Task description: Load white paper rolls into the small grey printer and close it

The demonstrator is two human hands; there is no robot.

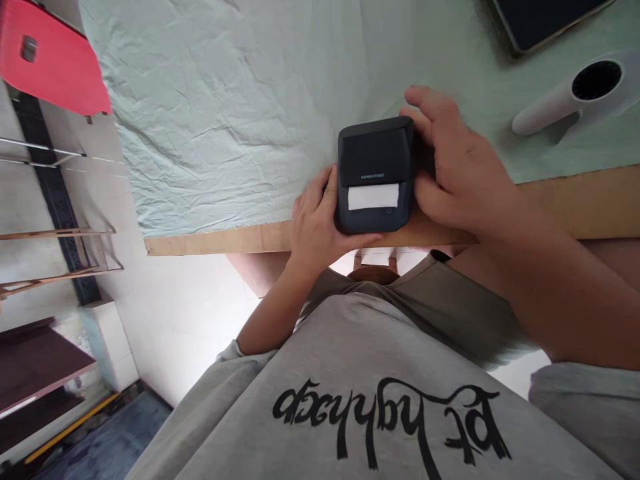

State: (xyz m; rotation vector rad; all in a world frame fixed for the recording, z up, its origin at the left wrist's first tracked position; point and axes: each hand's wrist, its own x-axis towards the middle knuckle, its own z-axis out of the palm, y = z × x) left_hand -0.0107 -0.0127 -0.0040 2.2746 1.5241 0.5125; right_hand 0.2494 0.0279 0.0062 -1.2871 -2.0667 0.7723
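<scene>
A dark label printer (376, 152) lies at the table's near edge, with a white label strip (373, 197) showing from the slot in its face. My left hand (317, 217) holds the printer's left side, its fingers along that side and its thumb under the near edge. At the right side is my right hand (457, 160), its fingers apart. Its index finger is raised past the far right corner, while another finger and the thumb are close against the printer's side. Whether they press on it I cannot tell.
A pale green cloth (240, 120) covers the table, leaving a wooden edge (215, 241) bare. To the right stands a white device with a round dark end (595, 81). A dark tablet-like object (545, 20) lies far right. A red chair (55, 60) is at the left.
</scene>
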